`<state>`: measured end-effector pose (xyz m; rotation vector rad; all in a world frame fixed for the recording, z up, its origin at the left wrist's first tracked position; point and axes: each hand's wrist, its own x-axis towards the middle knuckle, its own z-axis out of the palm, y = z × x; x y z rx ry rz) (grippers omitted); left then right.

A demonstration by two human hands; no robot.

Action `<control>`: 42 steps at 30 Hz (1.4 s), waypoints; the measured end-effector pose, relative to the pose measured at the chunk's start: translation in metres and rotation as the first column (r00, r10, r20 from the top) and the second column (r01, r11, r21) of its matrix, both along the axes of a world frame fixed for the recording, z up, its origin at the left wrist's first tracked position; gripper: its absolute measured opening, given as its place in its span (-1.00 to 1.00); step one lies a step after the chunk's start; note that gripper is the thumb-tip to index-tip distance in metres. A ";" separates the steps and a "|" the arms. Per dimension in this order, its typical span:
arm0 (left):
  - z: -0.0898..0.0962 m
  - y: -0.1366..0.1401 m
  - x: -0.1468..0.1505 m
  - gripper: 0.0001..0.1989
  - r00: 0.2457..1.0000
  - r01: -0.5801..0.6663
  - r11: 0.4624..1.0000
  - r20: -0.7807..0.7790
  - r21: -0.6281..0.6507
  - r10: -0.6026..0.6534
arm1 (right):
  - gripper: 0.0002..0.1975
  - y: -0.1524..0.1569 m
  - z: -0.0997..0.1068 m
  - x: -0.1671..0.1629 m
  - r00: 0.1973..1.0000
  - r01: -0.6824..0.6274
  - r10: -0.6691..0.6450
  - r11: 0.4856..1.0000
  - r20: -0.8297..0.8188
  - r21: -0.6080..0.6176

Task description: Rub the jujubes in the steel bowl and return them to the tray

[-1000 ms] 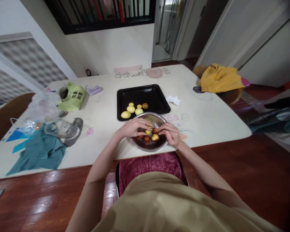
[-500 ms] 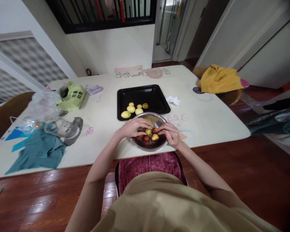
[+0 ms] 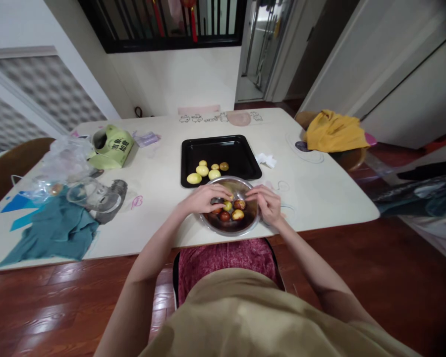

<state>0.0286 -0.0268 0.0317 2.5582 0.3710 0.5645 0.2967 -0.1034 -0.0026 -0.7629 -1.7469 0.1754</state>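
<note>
On the table sits a shiny metal bowl (image 3: 252, 225) with several small jujube-like fruits in it, some red-brown and some yellow-green. My left hand (image 3: 202, 199) reaches over its left rim, thumb and fingers curled round a yellow-green fruit (image 3: 228, 206). Part of a red fruit (image 3: 217, 210) is hidden under that hand. My right hand (image 3: 268, 204) hovers at the right rim with fingers stretched inward and a little apart, close to a mottled red fruit (image 3: 240, 204) but not around it. Behind the bowl, a black tray (image 3: 230, 148) carries several pale yellow-green fruits (image 3: 202, 171) and a browner one (image 3: 224, 166).
A crumpled tissue (image 3: 266, 160) lies right of the tray. To the left are a green visor cap (image 3: 115, 146), a plastic bag (image 3: 69, 156), a clear plastic jar (image 3: 92, 196) and a teal cloth (image 3: 59, 228). Yellow fabric (image 3: 334, 131) hangs on a chair at the right.
My right hand's fingertips have drawn back from the mottled red fruit, which stays in the bowl. My left hand keeps its place. The camera view has shifted slightly.
</note>
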 end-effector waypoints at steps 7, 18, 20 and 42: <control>-0.003 -0.002 0.001 -0.76 0.996 -0.024 0.999 0.081 -0.021 0.025 | -0.79 0.083 0.023 0.004 0.982 0.024 0.002 0.991 0.190 -0.135; -0.001 -0.003 0.003 -0.78 0.995 -0.010 1.000 0.095 -0.003 0.010 | -0.72 0.169 0.004 -0.018 0.845 0.020 0.130 0.961 0.519 -0.274; -0.001 -0.003 0.003 -0.78 0.996 -0.006 1.000 0.090 0.004 0.005 | -0.70 0.172 0.002 -0.021 0.841 0.013 0.144 0.958 0.521 -0.286; -0.001 -0.004 0.002 -0.75 0.996 -0.075 0.997 0.047 -0.020 0.076 | -0.74 0.028 0.039 0.004 0.840 -0.076 0.200 0.964 0.504 -0.256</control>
